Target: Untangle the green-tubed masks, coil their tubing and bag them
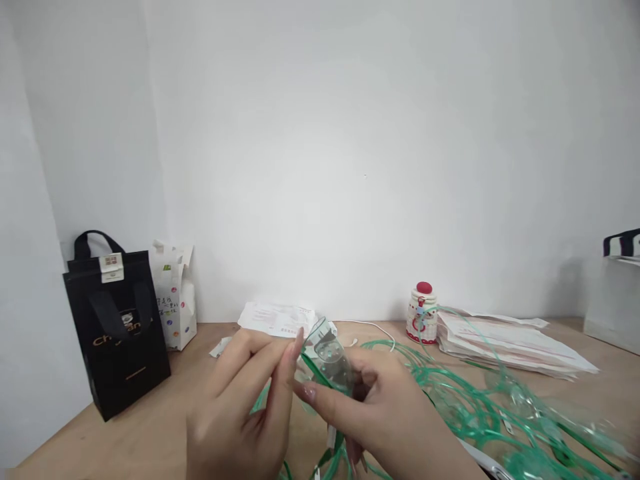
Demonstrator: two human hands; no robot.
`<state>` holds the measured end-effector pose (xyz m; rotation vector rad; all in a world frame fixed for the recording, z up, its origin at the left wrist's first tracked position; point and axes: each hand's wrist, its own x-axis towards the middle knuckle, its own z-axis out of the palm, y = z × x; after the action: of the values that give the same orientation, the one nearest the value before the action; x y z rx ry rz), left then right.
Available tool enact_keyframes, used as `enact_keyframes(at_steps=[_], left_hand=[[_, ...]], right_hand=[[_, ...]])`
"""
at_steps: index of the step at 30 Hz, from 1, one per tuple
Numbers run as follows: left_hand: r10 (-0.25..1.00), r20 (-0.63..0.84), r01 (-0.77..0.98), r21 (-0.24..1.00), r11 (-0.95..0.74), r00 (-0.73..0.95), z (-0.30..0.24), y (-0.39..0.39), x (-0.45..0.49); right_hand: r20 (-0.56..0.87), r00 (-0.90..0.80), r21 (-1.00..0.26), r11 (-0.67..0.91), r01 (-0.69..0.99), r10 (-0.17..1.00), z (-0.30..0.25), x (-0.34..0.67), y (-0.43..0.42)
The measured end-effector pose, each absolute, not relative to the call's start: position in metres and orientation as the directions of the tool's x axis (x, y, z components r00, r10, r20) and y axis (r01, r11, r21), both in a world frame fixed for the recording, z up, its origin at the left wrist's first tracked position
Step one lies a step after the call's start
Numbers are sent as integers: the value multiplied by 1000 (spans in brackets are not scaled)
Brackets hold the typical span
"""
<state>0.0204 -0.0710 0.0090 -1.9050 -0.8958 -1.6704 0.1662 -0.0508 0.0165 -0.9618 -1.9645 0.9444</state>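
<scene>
Both of my hands are raised over the wooden table, close together. My right hand is wrapped round a clear plastic mask piece with a green strap. My left hand pinches the upper edge of that same piece with thumb and forefinger. Green tubing trails from it down onto the table to the right.
A black paper bag and a white printed bag stand at the left by the wall. Flat packets lie at the back middle and in a stack at the right. A small red-topped jar stands beside the stack.
</scene>
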Motion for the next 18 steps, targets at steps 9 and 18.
enact_keyframes(at_steps=[9,18], left_hand=[[259,942,706,331,-626,-212,11,-78,20],[730,680,461,628,-628,69,14,-63,16]], right_hand=[[350,-446,-795,513,323,824,19,166,-53],[340,-384,-670,508,542,858,11,167,-45]])
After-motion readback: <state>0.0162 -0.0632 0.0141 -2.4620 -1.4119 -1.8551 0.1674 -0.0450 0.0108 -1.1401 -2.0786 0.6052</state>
